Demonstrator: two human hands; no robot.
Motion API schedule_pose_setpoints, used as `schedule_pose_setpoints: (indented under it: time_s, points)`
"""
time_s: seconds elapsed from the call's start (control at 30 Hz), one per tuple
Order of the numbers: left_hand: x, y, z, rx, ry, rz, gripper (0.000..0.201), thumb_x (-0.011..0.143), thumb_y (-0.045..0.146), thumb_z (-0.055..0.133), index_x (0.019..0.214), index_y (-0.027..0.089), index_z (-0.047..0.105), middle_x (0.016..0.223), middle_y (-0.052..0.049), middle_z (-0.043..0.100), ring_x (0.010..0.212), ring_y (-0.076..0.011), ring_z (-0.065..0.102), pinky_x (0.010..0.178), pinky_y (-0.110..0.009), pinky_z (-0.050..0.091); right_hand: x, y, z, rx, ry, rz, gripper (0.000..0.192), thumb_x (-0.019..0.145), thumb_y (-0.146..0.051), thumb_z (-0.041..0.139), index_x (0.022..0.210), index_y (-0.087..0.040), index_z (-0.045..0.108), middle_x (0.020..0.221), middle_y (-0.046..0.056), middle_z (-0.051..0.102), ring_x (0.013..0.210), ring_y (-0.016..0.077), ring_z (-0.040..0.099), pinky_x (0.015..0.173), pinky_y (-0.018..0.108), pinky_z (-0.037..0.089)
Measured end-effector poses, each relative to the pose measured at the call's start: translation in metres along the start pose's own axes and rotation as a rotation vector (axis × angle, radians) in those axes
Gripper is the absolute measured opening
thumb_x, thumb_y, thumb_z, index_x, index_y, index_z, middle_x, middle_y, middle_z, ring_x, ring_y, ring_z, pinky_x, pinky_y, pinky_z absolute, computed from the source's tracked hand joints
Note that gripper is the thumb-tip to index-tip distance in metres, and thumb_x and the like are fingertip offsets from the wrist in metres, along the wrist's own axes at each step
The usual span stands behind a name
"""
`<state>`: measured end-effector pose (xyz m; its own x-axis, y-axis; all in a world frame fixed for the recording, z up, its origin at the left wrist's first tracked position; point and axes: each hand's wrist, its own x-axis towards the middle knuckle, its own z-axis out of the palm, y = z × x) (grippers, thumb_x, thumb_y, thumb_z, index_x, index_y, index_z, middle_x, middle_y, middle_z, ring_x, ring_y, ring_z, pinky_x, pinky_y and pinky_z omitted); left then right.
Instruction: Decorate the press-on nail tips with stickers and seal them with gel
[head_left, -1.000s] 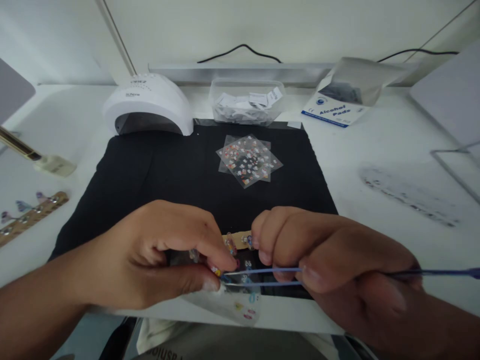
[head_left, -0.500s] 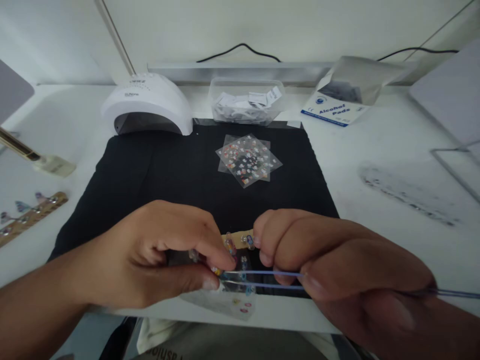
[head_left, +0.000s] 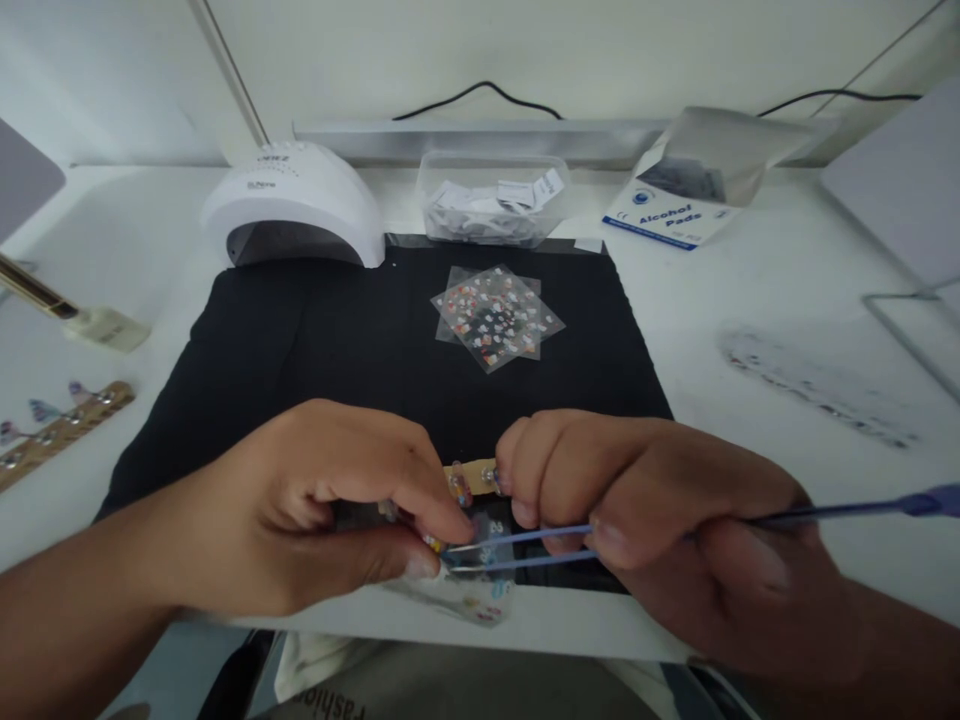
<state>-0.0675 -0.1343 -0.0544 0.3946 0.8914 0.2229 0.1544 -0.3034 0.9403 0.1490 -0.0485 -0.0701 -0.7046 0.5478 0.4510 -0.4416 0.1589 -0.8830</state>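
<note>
At the mat's [head_left: 300,330] front edge, keep your left hand [head_left: 315,510] pinched on the sticker sheet [head_left: 472,590] by the nail strip [head_left: 469,470], and your right hand [head_left: 660,520] clamped on the 2 tweezer [head_left: 525,545] arms, squeezing gently at the tips.

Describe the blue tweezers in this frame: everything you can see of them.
The tweezers are thin and blue, seemingly metal, with two slim prongs that run nearly level and converge leftward to tips by the left hand thumb. The right hand pinches them mid-length; their rear end sticks out to the right past that hand. The tips lie over a clear sticker sheet at the black mat's near edge. Whether they hold a sticker is unclear.
</note>
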Motion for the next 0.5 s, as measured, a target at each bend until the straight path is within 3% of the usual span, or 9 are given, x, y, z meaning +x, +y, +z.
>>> schedule_pose_setpoints:
  time_s: [0.5]
  points:
    - [0.0013,0.0033,-0.0012,-0.015,-0.015,-0.008,0.018,0.084,0.0,0.068,0.095,0.013,0.072,0.085,-0.005,0.074,0.075,-0.0097,0.068,0.068,-0.015,0.053,-0.0002,0.0027,0.0017,0.074,0.063,0.037,0.044,0.099,-0.041,0.049,0.072,-0.014,0.073,0.062,0.005,0.062,0.064,0.0185,0.062,0.064,0.039,0.055]
